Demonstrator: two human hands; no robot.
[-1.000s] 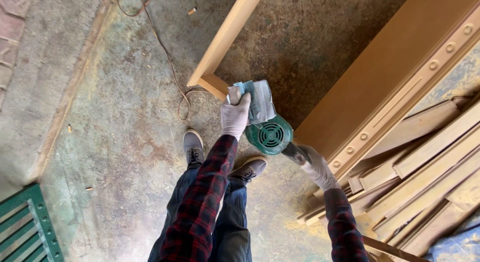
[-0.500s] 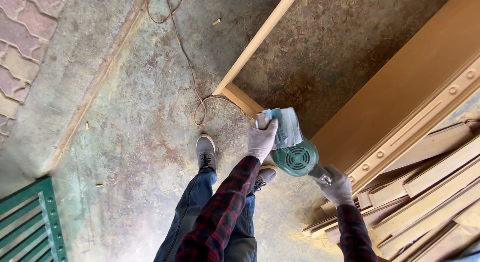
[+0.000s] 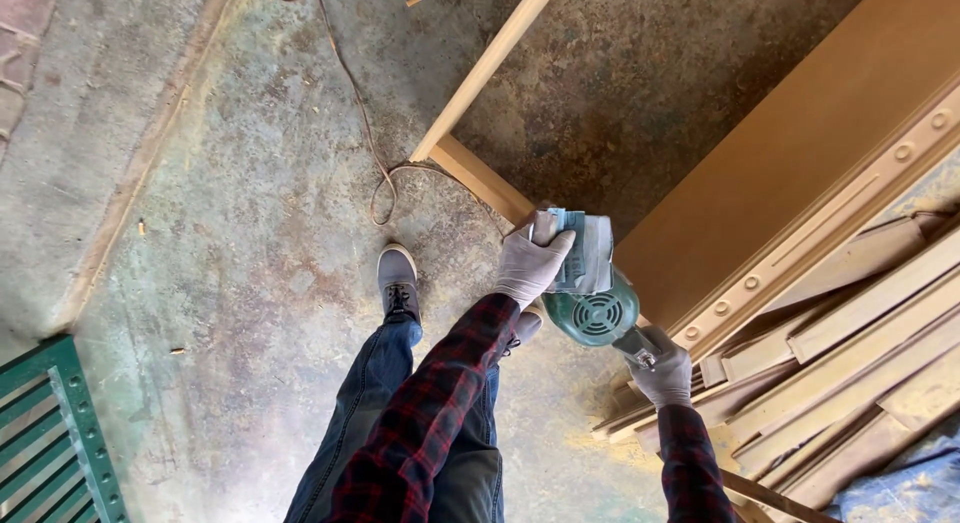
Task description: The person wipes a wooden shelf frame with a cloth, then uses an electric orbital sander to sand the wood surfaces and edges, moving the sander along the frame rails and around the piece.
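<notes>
Since half a second ago, both my hands and the green sander (image 3: 592, 308) have drifted a little to the right in the head view, and the wooden frame (image 3: 480, 178) on the floor now sits closer to the middle.

From the head camera, my left hand (image 3: 530, 265), gloved in white, is wrapped over the front of the sander, fingers curled down on its pale upper housing. My right hand (image 3: 662, 371), gloved too, is closed around the rear handle, just beside the round vented motor cap. Whether the pad underneath touches the frame I cannot quite tell, since the tool hides it. The sander sits above the frame's corner piece, near a tall brown panel (image 3: 790, 173). An orange cord (image 3: 372, 153) loops across the concrete floor (image 3: 230, 233) by my left shoe (image 3: 398, 281). Stacked wooden mouldings (image 3: 850, 353) lie to my right.
</notes>
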